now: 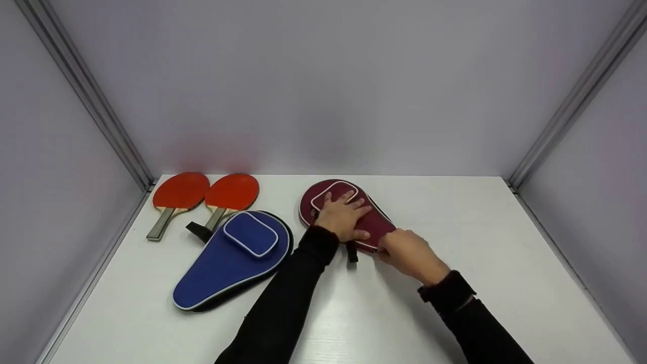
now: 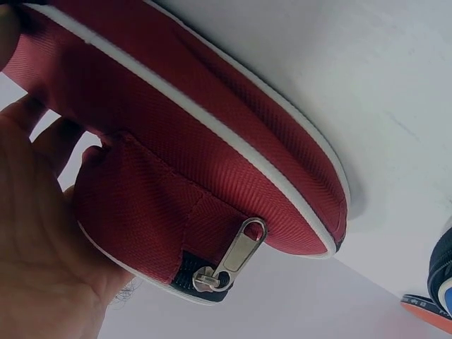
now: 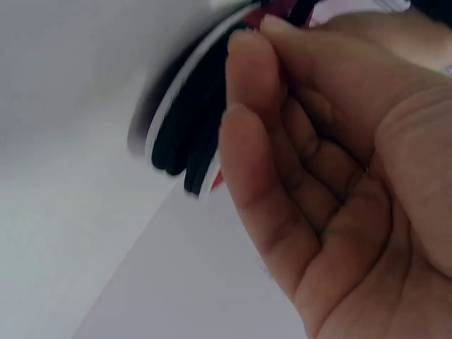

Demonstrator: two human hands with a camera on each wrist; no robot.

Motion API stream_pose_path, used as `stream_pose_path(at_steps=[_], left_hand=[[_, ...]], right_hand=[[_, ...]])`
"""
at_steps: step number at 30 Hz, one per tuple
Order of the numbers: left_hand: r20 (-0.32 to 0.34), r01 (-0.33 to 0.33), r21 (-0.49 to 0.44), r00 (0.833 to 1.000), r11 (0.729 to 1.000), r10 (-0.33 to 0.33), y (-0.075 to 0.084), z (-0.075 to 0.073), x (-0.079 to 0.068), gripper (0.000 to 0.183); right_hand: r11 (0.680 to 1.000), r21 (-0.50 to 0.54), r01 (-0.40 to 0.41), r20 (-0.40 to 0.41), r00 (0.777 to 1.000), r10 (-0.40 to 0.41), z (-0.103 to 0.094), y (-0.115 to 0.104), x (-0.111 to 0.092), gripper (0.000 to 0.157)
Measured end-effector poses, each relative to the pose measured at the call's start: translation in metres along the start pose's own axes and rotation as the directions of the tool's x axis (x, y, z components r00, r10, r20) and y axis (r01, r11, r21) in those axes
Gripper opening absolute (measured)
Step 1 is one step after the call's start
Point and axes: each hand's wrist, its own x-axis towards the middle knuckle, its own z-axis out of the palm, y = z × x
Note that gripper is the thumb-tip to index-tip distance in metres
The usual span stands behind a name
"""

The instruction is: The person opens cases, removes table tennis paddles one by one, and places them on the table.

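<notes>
A dark red table tennis paddle case [image 1: 376, 226] with white piping lies flat, its narrow end toward the right. My left hand [image 1: 339, 218] rests spread over its pocket and middle, the fingers fairly straight. In the left wrist view, a metal zipper pull [image 2: 239, 256] hangs on the case's small pocket [image 2: 141, 208]. At the narrow end's near edge, my right hand [image 1: 410, 254] has curled fingers. Thumb and forefinger pinch at the case's zipper in the right wrist view; the fingertips hide the pull itself. A black strap [image 1: 352, 253] sticks out below the case.
To the left lies a blue paddle case [image 1: 217, 275] with a black strap end [image 1: 198, 231]. Behind it are two red paddles, one far left [image 1: 181, 191] and one [image 1: 233, 191] whose handle is partly covered by the blue case. Grey walls [image 1: 323, 91] enclose the white table [image 1: 505, 283].
</notes>
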Motion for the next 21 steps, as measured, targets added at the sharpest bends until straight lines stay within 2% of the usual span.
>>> stream_pose_path(at_steps=[7, 13, 18, 21], left_hand=[[0.012, 0.0, 0.018, 1.0, 1.0, 0.0, 0.002, 0.001, 0.0, 0.079], [0.013, -0.01, 0.027, 1.0, 1.0, 0.01, 0.0, 0.002, 0.001, 0.079], [0.023, -0.044, 0.002, 0.999, 0.999, 0.044, -0.002, 0.0, -0.001, 0.079], [0.04, -0.074, -0.005, 0.996, 0.997, 0.074, -0.004, -0.001, -0.003, 0.079]], right_hand=[[0.999, -0.034, 0.003, -0.073, 0.997, -0.005, 0.006, -0.008, -0.001, 0.013], [0.999, -0.015, 0.032, -0.055, 0.998, -0.033, 0.004, -0.003, 0.0, 0.009], [0.995, 0.091, 0.033, 0.006, 0.999, -0.033, -0.005, 0.011, 0.001, 0.009], [0.985, 0.175, 0.012, 0.008, 1.0, -0.013, -0.014, 0.024, 0.0, 0.012]])
